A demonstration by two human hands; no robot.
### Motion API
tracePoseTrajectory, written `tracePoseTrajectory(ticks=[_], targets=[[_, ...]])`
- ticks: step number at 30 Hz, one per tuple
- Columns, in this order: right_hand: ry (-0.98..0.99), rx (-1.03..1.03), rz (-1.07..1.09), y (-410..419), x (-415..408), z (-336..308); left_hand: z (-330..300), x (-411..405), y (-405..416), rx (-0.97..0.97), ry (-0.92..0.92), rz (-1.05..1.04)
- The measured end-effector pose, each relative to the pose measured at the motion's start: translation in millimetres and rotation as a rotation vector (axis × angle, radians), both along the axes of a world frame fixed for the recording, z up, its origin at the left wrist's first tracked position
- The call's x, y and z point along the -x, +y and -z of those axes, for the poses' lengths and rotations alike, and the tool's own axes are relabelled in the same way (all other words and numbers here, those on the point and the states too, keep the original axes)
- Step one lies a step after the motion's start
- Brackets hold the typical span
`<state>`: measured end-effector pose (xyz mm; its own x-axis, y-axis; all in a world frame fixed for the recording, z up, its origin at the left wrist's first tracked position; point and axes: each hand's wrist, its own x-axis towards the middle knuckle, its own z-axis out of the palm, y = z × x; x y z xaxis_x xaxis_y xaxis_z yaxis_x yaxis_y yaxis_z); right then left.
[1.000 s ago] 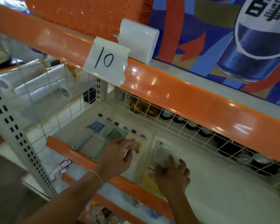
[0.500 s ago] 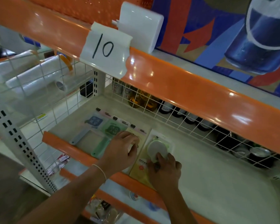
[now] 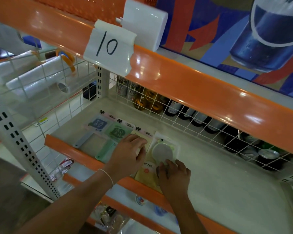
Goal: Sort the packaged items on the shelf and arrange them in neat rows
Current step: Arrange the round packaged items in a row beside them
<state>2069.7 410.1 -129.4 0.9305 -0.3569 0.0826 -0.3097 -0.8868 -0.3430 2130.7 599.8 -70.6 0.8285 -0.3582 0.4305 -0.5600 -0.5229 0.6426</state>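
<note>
Shelf (image 3: pixel 218 174), pale, with orange front lip, is carrying four flat packaged items in a row at its left end. Blue pack (image 3: pixel 93 130) is lying at about 9 o'clock, green pack (image 3: pixel 114 137) just beside it toward 3 o'clock, then yellow pack (image 3: pixel 143 137), mostly covered. Round-blister pack (image 3: pixel 162 152) is sitting at the 3 o'clock end of the row, touching or slightly overlapping the yellow one, its lower card reaching the orange lip.

Left hand (image 3: pixel 128 153) is lying palm down on the yellow pack, fingers bent over its 3 o'clock edge; probably pinching that edge, but the fingertips are hidden, so the grip can't be told for sure. Thin white band on that wrist.

Right hand (image 3: pixel 173 175) is resting on the round-blister pack at 6 o'clock of the blister dome, fingers loosely curved, tips pressing on the dome's lower rim, grip not closing round it.

Wire grid (image 3: pixel 193 119) is standing along the shelf back at 12 o'clock, bottles and cans behind it. Paper tag (image 3: pixel 108 48) marked "10" is hanging on the upper orange rail.
</note>
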Motion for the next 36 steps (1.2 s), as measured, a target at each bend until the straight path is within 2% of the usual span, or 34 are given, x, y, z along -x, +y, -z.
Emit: tracePoseTrajectory(ticks=[6, 10, 14, 22, 28, 36], targets=[[-0.210, -0.122, 0.108, -35, 20, -10, -9, 14, -39, 0.014, -0.028, 0.049], [-0.237, -0.150, 0.205, -75, 43, -18, -7, 23, -85, -0.027, 0.041, 0.097], [-0.176, -0.125, 0.306, -128, 81, -23, -3, 40, -147, -0.187, 0.202, 0.188], [-0.143, 0.020, 0.577, -263, 175, -56, -15, 103, -300, -0.157, 0.230, 0.457], [0.062, 0.096, 0.724, -353, 212, -75, -34, 144, -404, -0.243, 0.279, 0.570], [0.201, -0.013, 0.655, -406, 218, -75, -47, 179, -476, -0.350, 0.275, 0.587]])
